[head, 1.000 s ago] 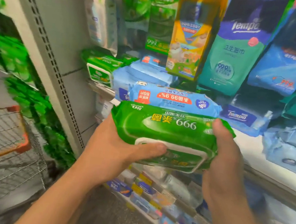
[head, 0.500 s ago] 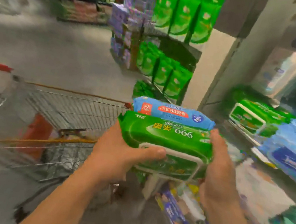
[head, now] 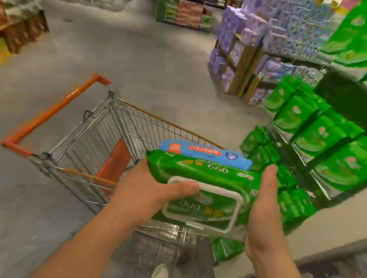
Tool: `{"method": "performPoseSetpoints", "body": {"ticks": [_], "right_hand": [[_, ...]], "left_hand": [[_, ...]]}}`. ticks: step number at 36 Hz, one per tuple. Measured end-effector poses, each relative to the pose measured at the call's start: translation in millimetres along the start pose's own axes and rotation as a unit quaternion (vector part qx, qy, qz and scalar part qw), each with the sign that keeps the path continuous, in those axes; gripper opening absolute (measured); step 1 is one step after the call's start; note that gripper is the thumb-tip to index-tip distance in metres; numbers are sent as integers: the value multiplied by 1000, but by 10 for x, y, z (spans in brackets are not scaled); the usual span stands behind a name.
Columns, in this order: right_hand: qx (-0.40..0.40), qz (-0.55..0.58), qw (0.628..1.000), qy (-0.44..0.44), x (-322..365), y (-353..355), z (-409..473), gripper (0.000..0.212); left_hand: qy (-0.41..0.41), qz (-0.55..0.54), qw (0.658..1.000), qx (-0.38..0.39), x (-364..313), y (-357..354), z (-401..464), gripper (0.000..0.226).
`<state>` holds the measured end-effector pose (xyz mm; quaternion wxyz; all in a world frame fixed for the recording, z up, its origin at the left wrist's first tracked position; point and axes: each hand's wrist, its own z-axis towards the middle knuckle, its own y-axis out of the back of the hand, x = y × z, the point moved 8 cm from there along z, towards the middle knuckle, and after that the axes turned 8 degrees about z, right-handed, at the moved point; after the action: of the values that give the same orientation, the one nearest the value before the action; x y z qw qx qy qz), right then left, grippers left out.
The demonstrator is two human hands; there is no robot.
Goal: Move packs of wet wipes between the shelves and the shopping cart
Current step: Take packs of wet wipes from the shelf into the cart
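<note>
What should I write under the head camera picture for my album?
Two hands, left and right, hold a green wipes pack and a blue pack over a shopping cart.

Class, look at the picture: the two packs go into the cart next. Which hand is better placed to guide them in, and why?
Left, probably. The left hand grips the green wipes pack on the side nearest the shopping cart; the right hand holds the shelf side. The blue wipes pack lies behind.

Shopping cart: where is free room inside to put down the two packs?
The cart basket shows bare wire floor between the orange handle end and the far rim. The near corner is hidden under the green pack and blue pack held by left hand and right hand.
</note>
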<state>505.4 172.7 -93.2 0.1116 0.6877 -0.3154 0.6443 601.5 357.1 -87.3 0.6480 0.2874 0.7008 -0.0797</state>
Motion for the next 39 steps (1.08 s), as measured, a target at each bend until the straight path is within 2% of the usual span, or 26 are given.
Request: {"method": "performPoseSetpoints", "body": {"ticks": [6,10,11,12,14,15,17,19,22,26,30,32,39], "right_hand": [[52,-41,997,-29,-251,-323,859,94],[83,-53,992,-81,-483,-371,1452,91],[89,-74,989,-95,-522,-390,1594,87],[101,-84,985,-108,-559,-429,1721,72],[119,-106,980,-117,-597,-502,1943,25],[126,-113,978,-121,-605,-546,2060,21],[163,-130,971,-118,-669,-641,2279,49],[167,-133,969,-126,-753,-727,2484,57],[159,-141,967,-139,-927,-802,2756,51],[144,-140,963,-179,-1248,-829,3013,52],[120,-135,954,-239,-1720,-812,3247,39],[99,-138,949,-265,-1968,-757,3319,32],[46,-139,936,-319,-3072,-671,3738,22]], "left_hand": [[53,59,997,-24,155,285,758,56],[114,77,990,-38,212,421,1332,36],[130,69,989,-32,227,430,1472,33],[145,55,987,-28,234,432,1599,33],[177,33,983,-36,287,469,1827,34],[190,32,980,-43,333,498,1951,35],[208,54,975,-51,435,558,2168,43],[221,77,970,-59,558,621,2371,56],[245,84,964,-57,701,685,2595,74],[285,80,955,-18,1012,694,2898,56],[295,66,951,61,1437,593,3240,36],[294,60,951,76,1638,560,3346,30],[346,15,934,85,2757,441,3905,41]]}}
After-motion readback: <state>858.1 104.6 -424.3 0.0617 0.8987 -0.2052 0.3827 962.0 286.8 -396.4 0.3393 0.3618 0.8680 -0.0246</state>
